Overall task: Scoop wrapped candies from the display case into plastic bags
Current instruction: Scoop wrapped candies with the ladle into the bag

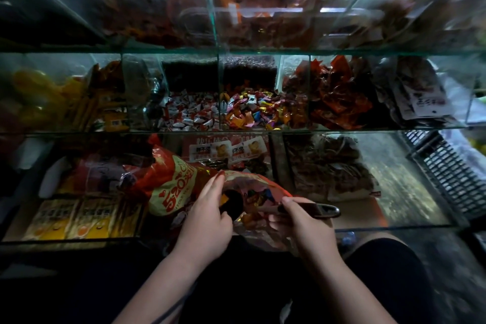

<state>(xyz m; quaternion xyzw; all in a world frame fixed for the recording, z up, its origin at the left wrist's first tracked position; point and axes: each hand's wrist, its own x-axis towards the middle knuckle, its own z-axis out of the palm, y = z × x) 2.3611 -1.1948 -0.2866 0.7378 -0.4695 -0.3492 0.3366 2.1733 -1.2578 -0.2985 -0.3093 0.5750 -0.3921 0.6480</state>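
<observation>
A red plastic bag (173, 187) printed "520" lies open in front of the lower glass shelf, with several wrapped candies showing inside its mouth. My left hand (207, 216) pinches the bag's rim and holds the mouth open. My right hand (302, 226) grips the dark handle of a scoop (313, 210), whose front end is inside the bag and hidden. Mixed colourful wrapped candies (260, 110) fill the middle compartment of the glass display case (242, 51), and red-and-white wrapped candies (189, 113) fill the one to its left.
Glass dividers split the case into compartments holding red snack packets (339, 97), yellow packets (47, 102) and boxed goods (79, 218). A dark plastic crate (447, 173) stands at the right. My dark-clothed knees are just below the case's front edge.
</observation>
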